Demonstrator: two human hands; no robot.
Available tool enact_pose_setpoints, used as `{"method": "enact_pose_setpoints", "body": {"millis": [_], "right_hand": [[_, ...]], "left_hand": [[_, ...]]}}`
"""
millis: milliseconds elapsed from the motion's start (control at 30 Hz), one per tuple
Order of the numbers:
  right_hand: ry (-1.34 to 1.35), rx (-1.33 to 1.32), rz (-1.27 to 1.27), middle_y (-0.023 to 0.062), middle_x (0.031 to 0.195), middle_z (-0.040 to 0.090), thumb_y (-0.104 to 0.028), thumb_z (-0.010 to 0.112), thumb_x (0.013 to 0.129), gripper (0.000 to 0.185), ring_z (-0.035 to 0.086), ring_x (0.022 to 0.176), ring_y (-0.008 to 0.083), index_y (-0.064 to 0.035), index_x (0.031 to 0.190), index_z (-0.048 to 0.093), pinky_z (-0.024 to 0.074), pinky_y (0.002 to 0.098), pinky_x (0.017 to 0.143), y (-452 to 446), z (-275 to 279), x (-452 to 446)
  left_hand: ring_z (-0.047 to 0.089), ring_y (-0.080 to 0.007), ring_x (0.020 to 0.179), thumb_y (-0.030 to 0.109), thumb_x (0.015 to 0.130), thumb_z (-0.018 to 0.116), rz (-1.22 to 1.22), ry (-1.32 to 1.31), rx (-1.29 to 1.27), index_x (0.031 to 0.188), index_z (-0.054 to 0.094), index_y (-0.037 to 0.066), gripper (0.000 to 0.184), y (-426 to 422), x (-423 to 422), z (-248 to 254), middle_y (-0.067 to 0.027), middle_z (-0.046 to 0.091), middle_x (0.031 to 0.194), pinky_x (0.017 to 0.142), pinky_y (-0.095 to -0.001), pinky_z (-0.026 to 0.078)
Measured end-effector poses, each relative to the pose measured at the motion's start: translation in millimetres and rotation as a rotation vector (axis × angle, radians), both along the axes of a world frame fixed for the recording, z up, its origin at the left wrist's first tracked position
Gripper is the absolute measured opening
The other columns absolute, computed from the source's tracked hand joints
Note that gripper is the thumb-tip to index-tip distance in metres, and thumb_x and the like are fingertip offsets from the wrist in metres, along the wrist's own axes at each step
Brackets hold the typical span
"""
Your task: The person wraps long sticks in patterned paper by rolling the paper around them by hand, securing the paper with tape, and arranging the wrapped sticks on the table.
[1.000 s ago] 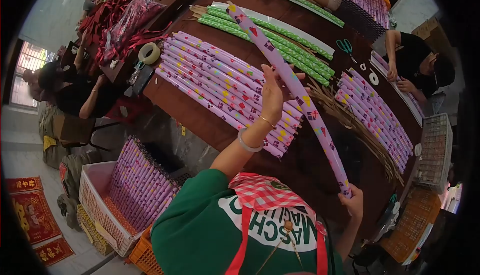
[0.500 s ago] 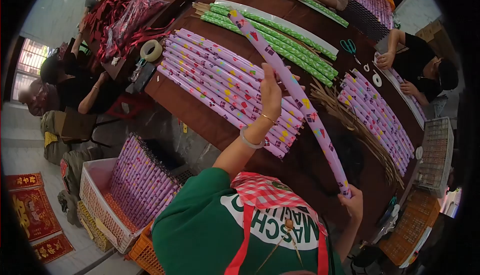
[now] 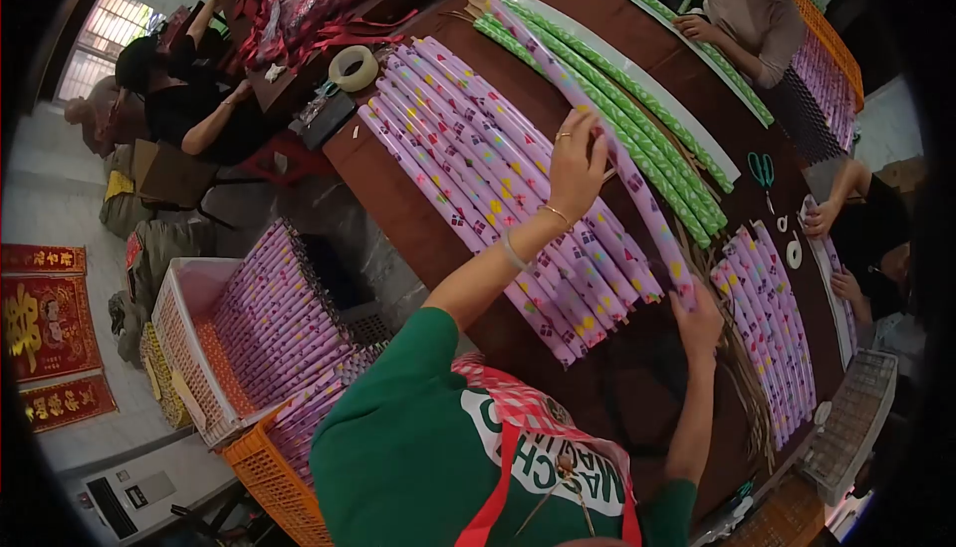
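A long lilac paper-wrapped tube (image 3: 637,184) with a coloured print slants across the table, its far end over green-patterned tubes (image 3: 612,109). My left hand (image 3: 581,164) has its fingers bent round the tube near the middle. Closed on the tube's near end is my right hand (image 3: 697,320). Beneath my left forearm lies a row of similar lilac tubes (image 3: 478,179), side by side on the brown table (image 3: 418,238). Another group of lilac tubes (image 3: 762,338) rests to the right of my right hand.
Thin brown sticks (image 3: 742,378) lie between the lilac groups. Tape (image 3: 354,68), scissors (image 3: 762,177) and red ribbons (image 3: 299,9) are on the tables. Crates (image 3: 184,348) of lilac tubes stand at lower left. Co-workers sit at left (image 3: 189,99), far right (image 3: 876,238) and back (image 3: 747,19).
The held tube has swung down onto the row's far edge. My left hand has gone from an open palm against it to bent fingers round it; my right hand moved away from my body.
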State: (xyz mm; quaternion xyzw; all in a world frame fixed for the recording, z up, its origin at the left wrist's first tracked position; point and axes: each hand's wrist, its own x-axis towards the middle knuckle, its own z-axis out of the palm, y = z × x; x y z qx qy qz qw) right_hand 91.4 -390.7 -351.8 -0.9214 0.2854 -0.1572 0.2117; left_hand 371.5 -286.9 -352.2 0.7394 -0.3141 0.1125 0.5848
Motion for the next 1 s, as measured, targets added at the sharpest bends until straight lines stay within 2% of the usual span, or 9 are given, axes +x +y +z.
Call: {"method": "enact_pose_setpoints", "body": {"millis": [67, 267, 400, 500, 700, 767, 833, 933, 1000], "right_hand": [[-0.011, -0.032, 0.087, 0.013, 0.097, 0.063, -0.027, 0.069, 0.076, 0.039, 0.061, 0.083, 0.031, -0.0043, 0.106, 0.058, 0.0491, 0.0359, 0.068, -26, -24, 59], [0.074, 0.084, 0.19, 0.0118, 0.1, 0.06, -0.032, 0.065, 0.078, 0.044, 0.059, 0.087, 0.0304, -0.0047, 0.111, 0.056, 0.0482, 0.0385, 0.07, -36, -84, 148], [0.202, 0.181, 0.239, 0.0082, 0.103, 0.051, -0.026, 0.064, 0.077, 0.038, 0.05, 0.098, 0.0271, -0.0097, 0.11, 0.056, 0.0456, 0.038, 0.075, -31, -93, 144], [0.024, 0.128, 0.156, 0.0088, 0.102, 0.053, -0.024, 0.064, 0.078, 0.033, 0.052, 0.096, 0.0273, -0.0091, 0.107, 0.058, 0.0453, 0.0375, 0.076, -28, -91, 115], [-0.473, 0.738, -0.575, 0.0068, 0.074, 0.061, -0.021, 0.057, 0.087, 0.023, 0.061, 0.068, 0.0156, -0.0004, 0.096, 0.06, 0.0489, 0.0303, 0.063, -65, -94, 3], [-0.776, 1.2, -0.91, 0.0075, 0.072, 0.061, -0.019, 0.057, 0.086, 0.022, 0.06, 0.07, 0.0165, 0.0023, 0.09, 0.06, 0.05, 0.0285, 0.062, -101, -87, -31], [-0.958, 1.304, -0.832, 0.0086, 0.072, 0.06, -0.018, 0.057, 0.085, 0.019, 0.06, 0.068, 0.0167, 0.0015, 0.083, 0.06, 0.0502, 0.0263, 0.061, -138, -115, -75], [-0.889, 1.183, -0.821, 0.0079, 0.066, 0.059, -0.018, 0.055, 0.085, 0.022, 0.058, 0.058, 0.0151, -0.0004, 0.073, 0.06, 0.0486, 0.0245, 0.058, -175, -113, -98], [-0.512, 0.909, -0.857, 0.0055, 0.07, 0.062, -0.02, 0.055, 0.085, 0.019, 0.058, 0.059, 0.0183, -0.0036, 0.083, 0.064, 0.0482, 0.032, 0.058, -206, -121, -106]], "left_hand": [[0.044, -0.0325, 0.116, 0.017, 0.082, 0.056, -0.152, -0.24, 0.37, 0.109, 0.053, 0.0, 0.031, -16, 33, -18, -0.0141, 0.052, 0.117, 0.098, -0.0384, 0.033], [0.039, -0.0287, 0.122, 0.035, 0.085, 0.05, -0.358, -0.245, 1.174, 0.105, 0.061, 0.007, 0.036, -37, 122, -88, -0.0127, 0.053, 0.119, 0.104, -0.0475, 0.024], [0.056, -0.0334, 0.09, 0.041, 0.081, 0.055, -0.446, -0.303, 1.055, 0.084, 0.065, 0.002, 0.041, -17, 155, -115, -0.0176, 0.06, 0.092, 0.082, -0.0404, 0.044], [0.055, -0.0349, 0.084, 0.04, 0.079, 0.058, -0.536, -0.277, 1.125, 0.075, 0.062, 0.001, 0.04, -17, 164, -111, -0.0186, 0.058, 0.081, 0.076, -0.0428, 0.044], [0.053, -0.0357, 0.082, 0.034, 0.079, 0.063, -0.705, -0.223, 1.145, 0.075, 0.06, 0.0, 0.034, -25, 159, -106, -0.0181, 0.058, 0.078, 0.073, -0.0437, 0.042], [0.052, -0.0356, 0.086, 0.031, 0.078, 0.065, -0.648, -0.286, 1.015, 0.078, 0.061, -0.001, 0.032, -25, 154, -108, -0.0186, 0.058, 0.081, 0.076, -0.0431, 0.042], [0.051, -0.0355, 0.088, 0.028, 0.078, 0.066, -0.655, -0.245, 1.04, 0.08, 0.061, -0.001, 0.029, -27, 157, -108, -0.0198, 0.057, 0.085, 0.077, -0.0427, 0.042], [0.05, -0.0363, 0.09, 0.025, 0.081, 0.062, -0.743, -0.288, 1.088, 0.083, 0.061, -0.001, 0.025, -28, 174, -117, -0.0193, 0.058, 0.086, 0.079, -0.0421, 0.042], [0.05, -0.0348, 0.091, 0.024, 0.084, 0.057, -0.796, -0.262, 1.148, 0.086, 0.062, 0.0, 0.024, -31, 162, -96, -0.0169, 0.06, 0.087, 0.081, -0.0404, 0.041]]}}
